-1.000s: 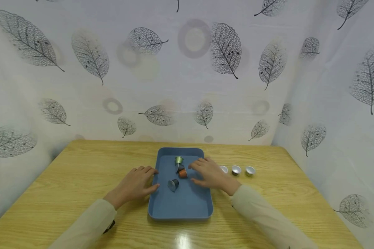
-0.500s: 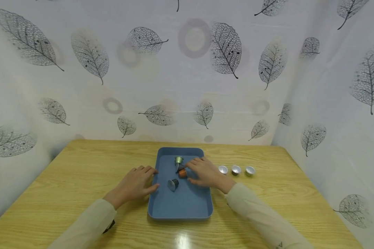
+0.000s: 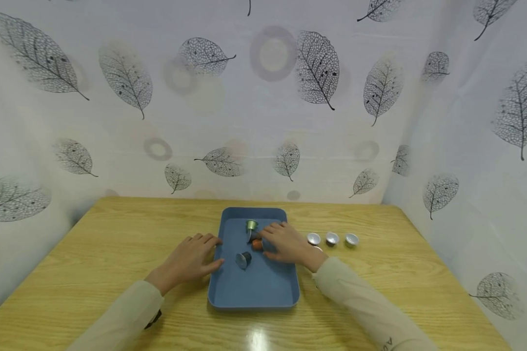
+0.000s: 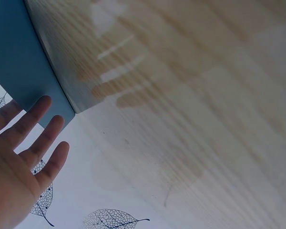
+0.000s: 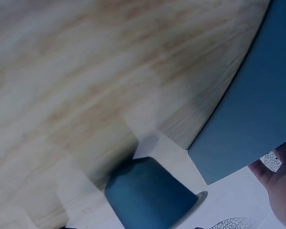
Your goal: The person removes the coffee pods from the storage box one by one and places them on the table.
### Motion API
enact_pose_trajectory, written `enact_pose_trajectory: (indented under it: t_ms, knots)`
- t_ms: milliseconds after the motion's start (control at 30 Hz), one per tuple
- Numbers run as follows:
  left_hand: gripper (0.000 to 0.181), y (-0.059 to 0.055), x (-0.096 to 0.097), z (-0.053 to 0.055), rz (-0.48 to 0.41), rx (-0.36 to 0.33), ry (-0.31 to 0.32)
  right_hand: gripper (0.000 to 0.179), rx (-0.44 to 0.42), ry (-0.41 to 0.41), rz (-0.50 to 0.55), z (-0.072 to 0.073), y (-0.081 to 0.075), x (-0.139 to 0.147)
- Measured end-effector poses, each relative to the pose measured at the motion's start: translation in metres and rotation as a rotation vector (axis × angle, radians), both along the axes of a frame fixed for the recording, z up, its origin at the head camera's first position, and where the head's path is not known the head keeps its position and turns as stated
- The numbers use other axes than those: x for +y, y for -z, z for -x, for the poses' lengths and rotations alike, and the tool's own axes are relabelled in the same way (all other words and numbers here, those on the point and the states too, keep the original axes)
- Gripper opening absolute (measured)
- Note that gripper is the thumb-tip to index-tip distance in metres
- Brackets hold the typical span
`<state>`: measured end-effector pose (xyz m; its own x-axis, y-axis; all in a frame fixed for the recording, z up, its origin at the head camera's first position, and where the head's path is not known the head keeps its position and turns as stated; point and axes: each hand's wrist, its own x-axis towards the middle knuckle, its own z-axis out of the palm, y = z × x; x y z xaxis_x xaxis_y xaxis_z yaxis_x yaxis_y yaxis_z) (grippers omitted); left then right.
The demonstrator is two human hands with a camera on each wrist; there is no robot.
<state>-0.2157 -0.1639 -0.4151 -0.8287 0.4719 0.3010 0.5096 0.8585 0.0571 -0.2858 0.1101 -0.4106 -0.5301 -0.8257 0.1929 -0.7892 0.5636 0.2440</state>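
Observation:
A blue tray holds several coffee capsules. My left hand lies at its left wall, its fingers extended and spread against the outside in the left wrist view. My right hand reaches over the right wall, thumb and fingers apart. Its fingertips are right at an orange capsule and a black capsule, both partly covered by the hand. A green capsule lies just behind them. A dark grey capsule, silver lid facing left, lies closer to the front.
Right of the tray, several capsules stand lid up, including a left one, a middle one and a right one. A blue capsule looms large in the right wrist view. A leaf-print curtain surrounds the wooden table.
My right hand has shifted left and slightly inward to the orange and black capsules, uncovering more of the capsules on the table. My left hand and the tray stay put.

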Motion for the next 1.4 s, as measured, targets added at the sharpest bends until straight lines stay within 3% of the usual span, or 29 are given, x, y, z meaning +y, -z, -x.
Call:
enact_pose_trajectory:
  t_ms: [900, 1400]
  knots:
    - [0.046, -0.0020, 0.0007, -0.0009, 0.003, -0.007, 0.002, 0.039, 0.046, 0.009, 0.009, -0.0007, 0.0009, -0.0048]
    - [0.046, 0.0005, -0.0001, 0.0002, -0.002, -0.007, 0.004, 0.039, 0.003, 0.018, 0.025, -0.0043, -0.0032, -0.0038]
